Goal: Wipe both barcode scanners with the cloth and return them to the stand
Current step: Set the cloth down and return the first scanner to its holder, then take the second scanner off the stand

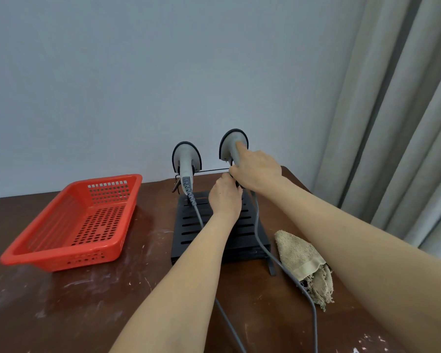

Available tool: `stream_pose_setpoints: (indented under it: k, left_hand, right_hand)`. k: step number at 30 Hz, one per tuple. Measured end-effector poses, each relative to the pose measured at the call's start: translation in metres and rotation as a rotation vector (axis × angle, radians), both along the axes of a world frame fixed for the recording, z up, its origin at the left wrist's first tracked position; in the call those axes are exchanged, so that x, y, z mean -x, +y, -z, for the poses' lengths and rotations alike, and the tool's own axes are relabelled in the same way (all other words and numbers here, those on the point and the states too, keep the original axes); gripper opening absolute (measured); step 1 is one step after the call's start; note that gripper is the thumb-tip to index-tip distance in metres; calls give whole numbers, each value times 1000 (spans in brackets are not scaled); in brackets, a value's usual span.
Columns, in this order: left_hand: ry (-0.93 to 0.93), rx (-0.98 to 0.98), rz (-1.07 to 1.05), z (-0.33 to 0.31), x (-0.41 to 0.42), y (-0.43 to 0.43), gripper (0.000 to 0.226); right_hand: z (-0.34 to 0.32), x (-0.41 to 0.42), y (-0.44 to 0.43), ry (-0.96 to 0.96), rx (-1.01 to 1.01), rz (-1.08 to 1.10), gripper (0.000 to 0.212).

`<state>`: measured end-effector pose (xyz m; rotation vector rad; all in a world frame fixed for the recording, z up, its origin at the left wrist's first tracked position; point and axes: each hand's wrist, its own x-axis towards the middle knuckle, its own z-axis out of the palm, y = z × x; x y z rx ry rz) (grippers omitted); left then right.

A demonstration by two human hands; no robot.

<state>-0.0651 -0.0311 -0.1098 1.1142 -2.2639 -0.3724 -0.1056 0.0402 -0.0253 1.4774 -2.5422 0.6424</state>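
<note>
The right grey handheld barcode scanner [231,146] is raised just above the back rail of the black slotted metal stand [185,238]. The right hand [256,171] holds it, with fingers wrapped around its handle. The left hand [225,197] reaches the lower end of the handle; I cannot tell what its hidden fingers grip. The left grey barcode scanner [186,161] sits upright in the stand. The beige frayed cloth [301,253] lies on the brown wooden table [61,314] just right of the stand, and a red perforated plastic basket [74,220] stands to the left.
</note>
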Motion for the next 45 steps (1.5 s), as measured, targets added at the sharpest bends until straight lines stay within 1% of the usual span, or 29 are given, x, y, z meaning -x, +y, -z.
stream_pose_setpoints:
  k: [3, 15, 19, 24, 29, 32, 34, 37, 42, 45]
  left_hand:
    - [7, -9, -7, 2, 2, -3, 18]
    - [18, -27, -13, 0, 2, -4, 20]
    - [15, -88, 9, -4, 0, -4, 23]
    - [-19, -206, 94, -14, -9, 0, 33]
    - [-48, -233, 159, -32, -18, 4, 35]
    - [10, -304, 176, -42, -25, 12, 33]
    - [43, -332, 176, -48, -31, 17, 34]
    - [52, -372, 141, -59, -33, 14, 43]
    - [68, -358, 123, -84, -44, 17, 46]
    - [117, -361, 137, -98, -51, 17, 48]
  right_hand:
    - [6, -1, 3, -2, -42, 2, 31]
    - [7, 1, 1, -3, -58, 28, 36]
    - [5, 0, -2, -24, -89, 20, 39]
    - [4, 3, -1, -38, -107, 39, 38]
    - [4, 5, 3, -91, -101, 56, 42]
    - [2, 6, 5, -98, -94, 65, 47]
    - [2, 6, 5, -101, -106, 57, 47]
    - [3, 11, -4, -108, -118, 50, 42]
    - [-3, 7, 0, -94, -120, 38, 40]
    - [-3, 6, 2, -97, -113, 35, 40]
